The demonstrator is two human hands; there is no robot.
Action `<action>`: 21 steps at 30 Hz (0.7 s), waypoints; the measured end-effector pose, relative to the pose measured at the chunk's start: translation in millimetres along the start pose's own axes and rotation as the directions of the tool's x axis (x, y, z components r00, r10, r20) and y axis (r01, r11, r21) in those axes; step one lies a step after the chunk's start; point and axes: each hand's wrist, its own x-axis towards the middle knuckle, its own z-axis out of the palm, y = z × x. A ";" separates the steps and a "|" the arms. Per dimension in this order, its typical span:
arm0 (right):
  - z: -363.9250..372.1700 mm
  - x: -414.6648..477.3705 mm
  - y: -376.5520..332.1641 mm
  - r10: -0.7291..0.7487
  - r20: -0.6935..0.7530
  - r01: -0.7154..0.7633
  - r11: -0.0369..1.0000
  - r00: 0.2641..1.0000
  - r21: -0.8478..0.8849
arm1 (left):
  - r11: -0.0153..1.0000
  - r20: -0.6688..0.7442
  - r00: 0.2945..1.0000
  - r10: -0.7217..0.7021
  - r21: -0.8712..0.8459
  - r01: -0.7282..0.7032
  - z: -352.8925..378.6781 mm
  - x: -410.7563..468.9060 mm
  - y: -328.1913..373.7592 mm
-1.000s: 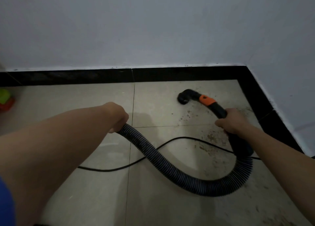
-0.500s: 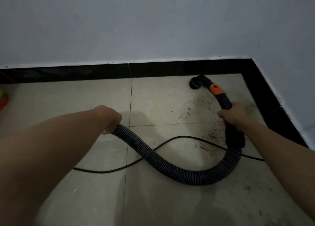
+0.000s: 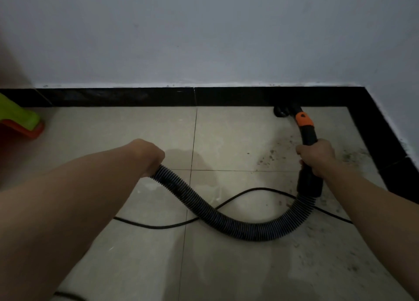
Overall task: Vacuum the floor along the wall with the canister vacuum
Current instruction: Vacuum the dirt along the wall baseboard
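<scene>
Left hand (image 3: 147, 155) grips hose (image 3: 226, 219); right hand (image 3: 317, 156) grips wand (image 3: 307, 132); nozzle (image 3: 282, 112) against baseboard (image 3: 136, 97).

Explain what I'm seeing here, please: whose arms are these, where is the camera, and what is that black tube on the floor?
No robot here, just a person. The one picture comes from a camera worn on their head, looking forward and down, so both bare arms reach in from below. The left hand holds the ribbed black hose of a vacuum; the right hand holds its rigid wand, which has an orange collar. The nozzle rests on the tiled floor against the black baseboard, near the room's corner. A black power cord lies across the tiles, passing under the hose. Dark dirt specks are scattered near the right hand. A green and red plastic object shows at the left edge; I cannot tell what it is.
</scene>
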 end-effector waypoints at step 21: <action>61.1 -27.6 -38.1 -0.245 0.357 0.280 0.959 0.901 -0.048 | 0.916 0.176 0.955 0.239 0.285 -0.282 35.4 48.3 5.0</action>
